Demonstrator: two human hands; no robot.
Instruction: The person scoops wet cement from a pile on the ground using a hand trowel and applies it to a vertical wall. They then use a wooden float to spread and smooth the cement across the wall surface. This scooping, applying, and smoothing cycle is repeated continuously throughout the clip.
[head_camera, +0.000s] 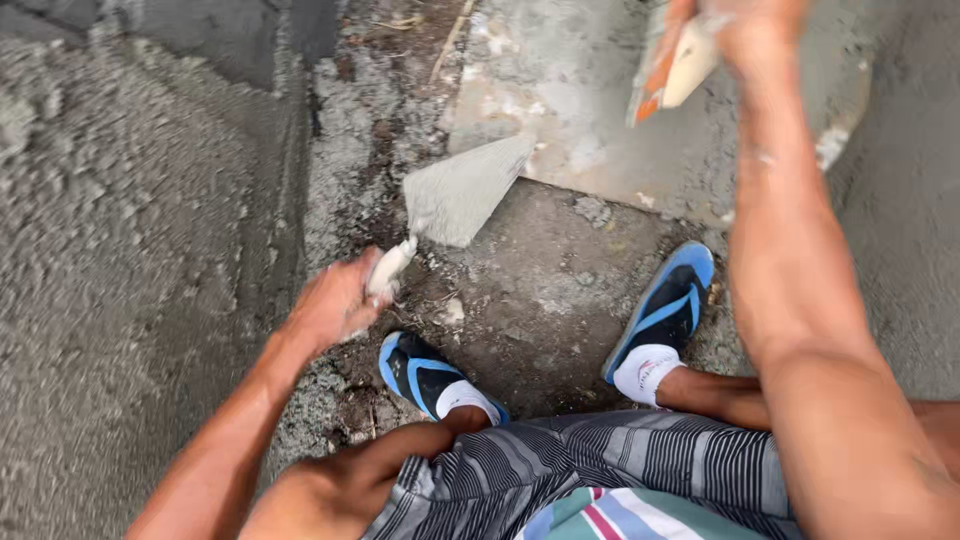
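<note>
Grey, coarse wet mortar (120, 250) covers the ground along the left side, rough and lumpy, with a straight raked edge where it meets the darker bare ground (530, 300) in the middle. At that edge the left hand (335, 305) is closed tight around the mortar-caked handle of a steel pointed trowel (462, 190); the grey, cement-smeared blade tilts up and to the right, its tip reaching the near-left corner of a flat grey cement-coated board (570, 90) that lies on the ground at the top centre. Below the left hand a blue-and-black rubber sandal (415, 368) sits on the dark ground with a white sock in it, toes pointing toward the trowel. A second blue sandal (668, 305) stands further right, just beside the near edge of the board, also with a white sock. Grey-and-black striped shorts (600, 460) fill the bottom edge between the two bare forearms. At the top right the right hand (755, 30) is wrapped shut around a flat wooden float with an orange-stained edge (675, 65), held above the board's far right part; the hand is blurred and partly cut off by the top edge, so the exact finger placement cannot be told.
</note>
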